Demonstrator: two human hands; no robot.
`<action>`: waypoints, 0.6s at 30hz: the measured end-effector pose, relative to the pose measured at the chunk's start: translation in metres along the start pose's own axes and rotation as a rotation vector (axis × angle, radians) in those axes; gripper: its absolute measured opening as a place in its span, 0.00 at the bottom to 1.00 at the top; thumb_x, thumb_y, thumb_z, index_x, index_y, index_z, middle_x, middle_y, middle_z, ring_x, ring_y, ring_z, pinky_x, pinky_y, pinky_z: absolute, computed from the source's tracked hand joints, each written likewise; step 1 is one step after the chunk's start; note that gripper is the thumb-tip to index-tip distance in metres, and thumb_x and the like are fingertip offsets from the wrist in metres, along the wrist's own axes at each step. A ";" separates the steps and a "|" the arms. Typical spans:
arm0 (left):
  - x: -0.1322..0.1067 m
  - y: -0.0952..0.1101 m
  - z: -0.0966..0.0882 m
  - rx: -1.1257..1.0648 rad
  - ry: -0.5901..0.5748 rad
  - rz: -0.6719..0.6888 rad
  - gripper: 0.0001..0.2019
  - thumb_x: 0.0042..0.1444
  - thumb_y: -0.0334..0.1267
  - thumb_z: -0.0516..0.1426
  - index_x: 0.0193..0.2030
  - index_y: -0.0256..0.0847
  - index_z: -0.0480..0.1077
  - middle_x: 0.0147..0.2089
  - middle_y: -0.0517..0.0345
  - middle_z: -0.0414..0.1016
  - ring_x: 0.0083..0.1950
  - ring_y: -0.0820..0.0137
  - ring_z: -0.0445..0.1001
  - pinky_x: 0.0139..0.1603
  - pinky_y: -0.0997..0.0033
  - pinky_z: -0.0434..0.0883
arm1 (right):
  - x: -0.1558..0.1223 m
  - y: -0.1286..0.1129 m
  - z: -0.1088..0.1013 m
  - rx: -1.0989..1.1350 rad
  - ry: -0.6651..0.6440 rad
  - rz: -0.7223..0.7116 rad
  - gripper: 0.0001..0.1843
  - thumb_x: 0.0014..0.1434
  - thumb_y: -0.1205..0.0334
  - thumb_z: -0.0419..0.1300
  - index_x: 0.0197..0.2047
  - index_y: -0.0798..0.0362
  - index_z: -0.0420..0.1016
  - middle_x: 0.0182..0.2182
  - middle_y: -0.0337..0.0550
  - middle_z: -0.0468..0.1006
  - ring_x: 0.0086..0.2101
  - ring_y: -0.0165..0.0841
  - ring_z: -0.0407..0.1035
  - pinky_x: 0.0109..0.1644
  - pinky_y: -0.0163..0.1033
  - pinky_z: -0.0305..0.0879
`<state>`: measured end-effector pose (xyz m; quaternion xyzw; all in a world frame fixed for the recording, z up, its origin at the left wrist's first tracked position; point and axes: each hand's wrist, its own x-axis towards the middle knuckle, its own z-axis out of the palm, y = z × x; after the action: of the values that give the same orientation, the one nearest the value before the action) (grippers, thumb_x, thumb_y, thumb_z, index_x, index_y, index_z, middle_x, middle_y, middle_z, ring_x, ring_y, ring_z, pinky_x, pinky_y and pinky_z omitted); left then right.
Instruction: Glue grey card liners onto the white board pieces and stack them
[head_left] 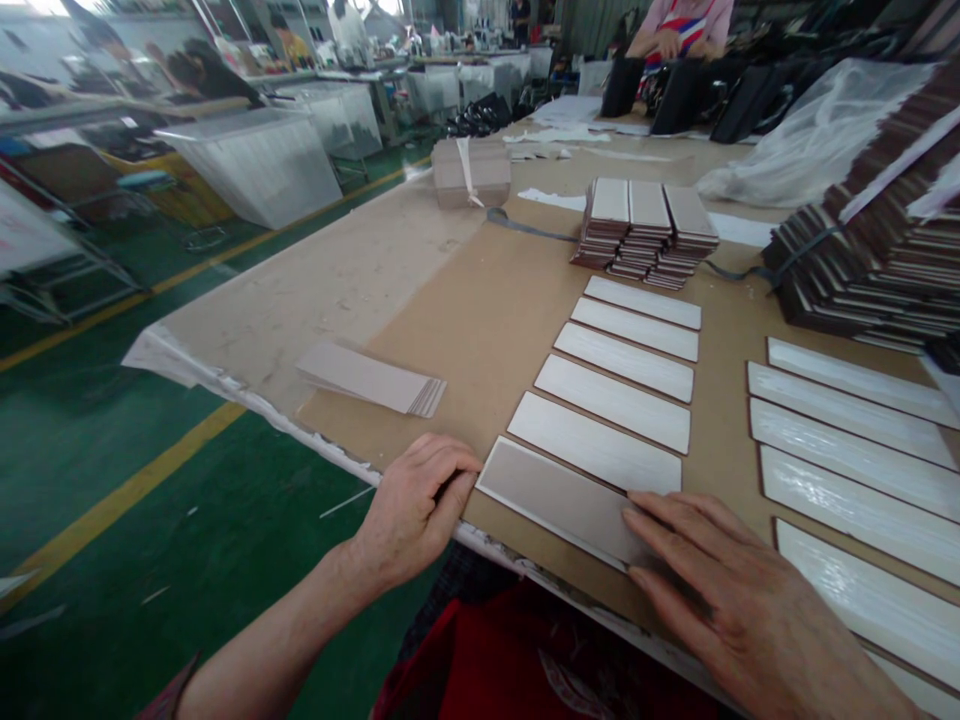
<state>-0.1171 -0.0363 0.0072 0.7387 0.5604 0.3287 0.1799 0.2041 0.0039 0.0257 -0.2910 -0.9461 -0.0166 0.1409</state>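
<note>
A grey card strip [559,495] lies at the table's near edge, the nearest one in a column of white glossy strips [615,400]. My left hand [416,505] rests at the strip's left end, fingers curled and touching its edge. My right hand [720,580] lies flat on the strip's right end, fingers stretched out and pressing down. Neither hand grips anything.
A small stack of grey cards [371,378] lies to the left on the brown table [480,300]. A second column of white strips [855,470] is at the right. Stacked pieces [645,232] and dark piles [877,250] sit behind. Another person [679,25] sits at the far end.
</note>
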 end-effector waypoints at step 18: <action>0.003 -0.005 0.003 0.083 -0.045 0.093 0.08 0.64 0.33 0.57 0.46 0.44 0.77 0.40 0.56 0.74 0.42 0.69 0.70 0.44 0.66 0.67 | 0.004 -0.003 -0.004 0.076 -0.070 0.037 0.17 0.67 0.64 0.55 0.56 0.60 0.73 0.53 0.53 0.76 0.52 0.45 0.68 0.57 0.55 0.68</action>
<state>-0.1186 -0.0319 0.0024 0.7780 0.5343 0.2964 0.1461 0.2003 0.0027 0.0308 -0.3033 -0.9449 0.0323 0.1189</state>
